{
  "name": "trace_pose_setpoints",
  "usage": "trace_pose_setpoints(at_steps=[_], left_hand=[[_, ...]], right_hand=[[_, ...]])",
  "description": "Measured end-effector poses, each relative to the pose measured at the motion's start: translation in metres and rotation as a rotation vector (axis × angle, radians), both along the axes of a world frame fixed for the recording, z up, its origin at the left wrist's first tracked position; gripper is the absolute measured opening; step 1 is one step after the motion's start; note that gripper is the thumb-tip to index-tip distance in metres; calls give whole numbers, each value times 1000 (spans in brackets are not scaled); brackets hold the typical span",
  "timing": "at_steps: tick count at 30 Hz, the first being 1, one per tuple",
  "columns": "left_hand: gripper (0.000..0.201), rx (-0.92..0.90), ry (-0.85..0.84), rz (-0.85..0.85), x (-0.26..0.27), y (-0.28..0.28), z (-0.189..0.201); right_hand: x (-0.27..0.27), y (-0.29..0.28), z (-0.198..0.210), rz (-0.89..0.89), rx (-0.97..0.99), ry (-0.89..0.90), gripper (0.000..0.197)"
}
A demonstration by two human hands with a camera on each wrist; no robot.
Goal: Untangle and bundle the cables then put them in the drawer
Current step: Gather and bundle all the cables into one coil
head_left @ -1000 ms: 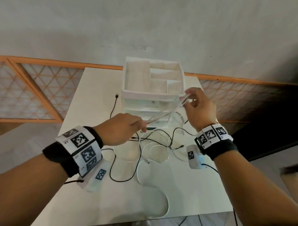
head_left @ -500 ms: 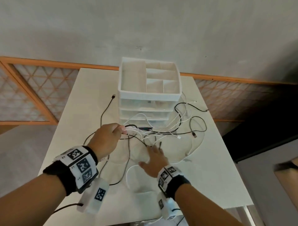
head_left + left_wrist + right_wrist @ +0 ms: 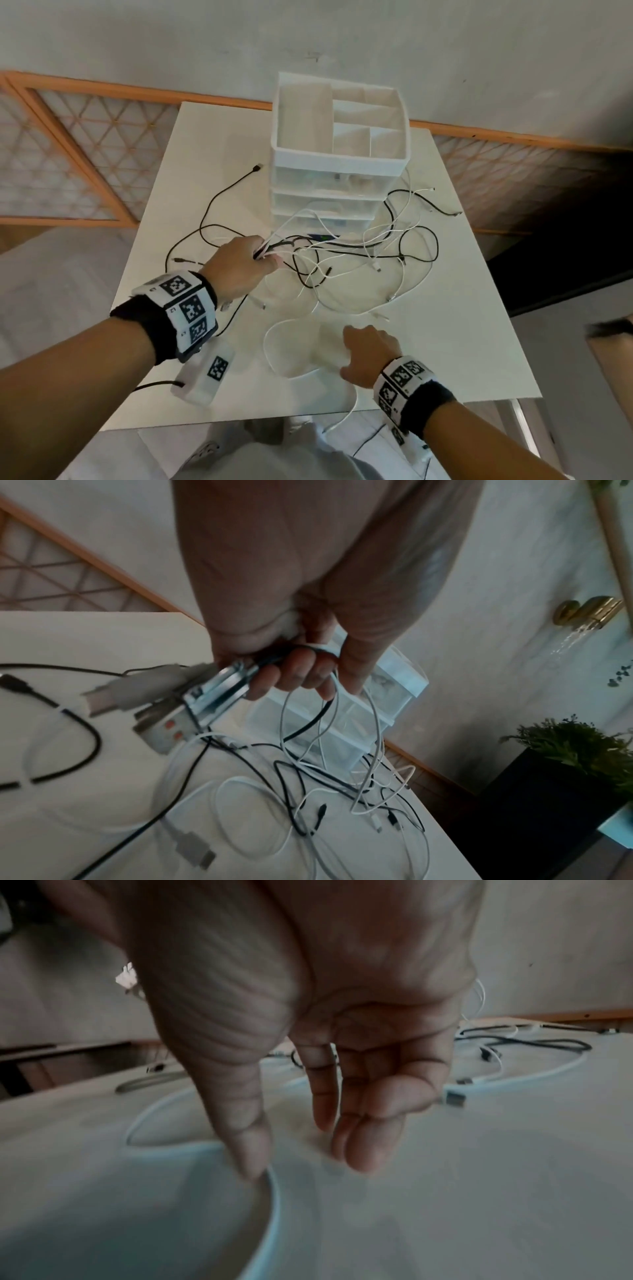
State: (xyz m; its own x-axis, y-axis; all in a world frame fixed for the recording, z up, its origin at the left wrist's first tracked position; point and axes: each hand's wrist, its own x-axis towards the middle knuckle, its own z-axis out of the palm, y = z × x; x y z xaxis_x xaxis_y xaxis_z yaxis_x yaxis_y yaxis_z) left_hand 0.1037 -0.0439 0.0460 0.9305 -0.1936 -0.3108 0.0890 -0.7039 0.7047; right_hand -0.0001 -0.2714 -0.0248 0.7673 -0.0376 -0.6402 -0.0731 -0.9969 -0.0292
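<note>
From the head view, the left hand (image 3: 239, 267) is clutching a bunch of black and white cables (image 3: 346, 255) by their ends, its fingers curled round them. The rest of the cables are trailing away from its fingertips in a loose tangle over the white table (image 3: 472, 308), reaching to the foot of the white drawer unit (image 3: 339, 161), which is standing just beyond that hand. One black cable (image 3: 222, 192) is running out past the knuckles toward the far left of the drawer unit. The right hand (image 3: 368, 356) is sitting nearer the person, fingers relaxed and holding nothing, just beside a white cable loop (image 3: 274, 346) lying off its thumb side.

From the left wrist view, the left hand (image 3: 301, 653) is gripping several USB plugs (image 3: 192, 704) that are sticking out past the thumb side, with thin cables (image 3: 342, 750) hanging from below its fingers onto the table (image 3: 85, 637). The drawer unit (image 3: 394, 696) is lying right behind the fingers.

From the right wrist view, the right hand (image 3: 325, 1053) is hanging loose, fingers pointing down at the table (image 3: 479, 1177). Its thumb tip is touching or just above the white cable loop (image 3: 274, 1191); the blur is hiding which. More cables (image 3: 520, 1042) are lying beyond the fingers.
</note>
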Motion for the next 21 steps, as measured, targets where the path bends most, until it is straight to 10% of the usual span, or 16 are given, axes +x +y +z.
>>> trace_pose_setpoints(at_steps=[9, 16, 21], left_hand=[[36, 64, 61, 77, -6, 8, -15], [20, -625, 130, 152, -10, -11, 26], [20, -668, 168, -33, -6, -36, 38]], right_hand=[[20, -22, -4, -240, 180, -379, 11], [58, -6, 98, -304, 904, -687, 19], [92, 14, 160, -479, 1234, -905, 30]])
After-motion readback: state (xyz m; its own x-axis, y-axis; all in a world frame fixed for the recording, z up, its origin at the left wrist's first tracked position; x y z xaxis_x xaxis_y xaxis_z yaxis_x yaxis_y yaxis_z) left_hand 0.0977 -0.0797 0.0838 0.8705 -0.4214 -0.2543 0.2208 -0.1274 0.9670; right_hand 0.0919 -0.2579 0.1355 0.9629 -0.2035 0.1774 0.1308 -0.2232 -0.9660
